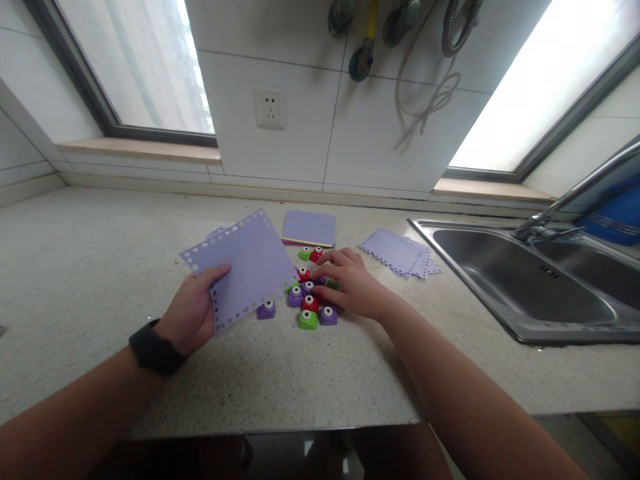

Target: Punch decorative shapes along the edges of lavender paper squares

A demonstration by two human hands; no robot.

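A purple card [247, 270] is held by the left hand [187, 310], its near left corner pinched between the thumb on top and the fingers underneath; the card is kept to the left of the punch cluster [309, 303], with its right corner overlapping the cluster's edge. Small cut-out holes are seen along the card's upper, lower and left edges, while its right edge appears plain. The right hand [350, 280] is placed over the right side of the cluster, its fingers loosely curved and parted among the punches; whether one is gripped cannot be told, as the fingertips are partly hidden. The cluster is made up of red, green and purple punches with white round tops marked by dark shapes. A lone purple punch [267, 309] is set just left of the cluster, partly covered by the card. Behind the cluster, a stack of colored cards [310, 227] is topped with purple. To its right, hole-edged purple cards [393, 250] are fanned out, and farther right a steel sink [493, 267] is set into the speckled counter [250, 387].
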